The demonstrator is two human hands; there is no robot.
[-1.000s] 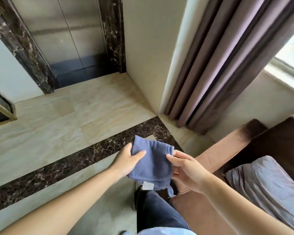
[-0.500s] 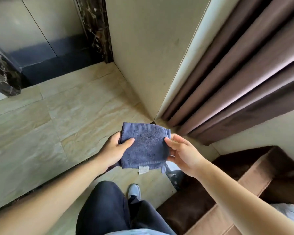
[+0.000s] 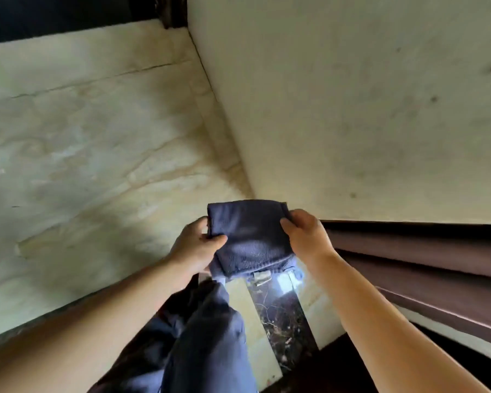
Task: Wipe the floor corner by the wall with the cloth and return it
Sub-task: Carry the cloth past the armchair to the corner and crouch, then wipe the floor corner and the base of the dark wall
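A folded blue cloth [image 3: 250,236] with a small white tag at its lower edge is held between both hands, low over the floor. My left hand [image 3: 194,248] grips its left edge with the thumb on top. My right hand [image 3: 306,236] pinches its right edge. The cloth hangs right in front of the floor corner [image 3: 253,194], where the cream wall [image 3: 352,109] meets the beige marble floor [image 3: 97,151]. The cloth hides the corner's very tip.
A mauve curtain [image 3: 423,265] hangs along the wall at the right. A dark marble strip [image 3: 281,313] runs across the floor under my hands. My dark-trousered knee [image 3: 210,336] is bent below the cloth. A dark doorway base [image 3: 54,15] lies at the far top left.
The view has dropped much closer to the floor and wall. Both hands have carried the cloth forward to the corner, still holding it by its two edges. The sofa has left the view.
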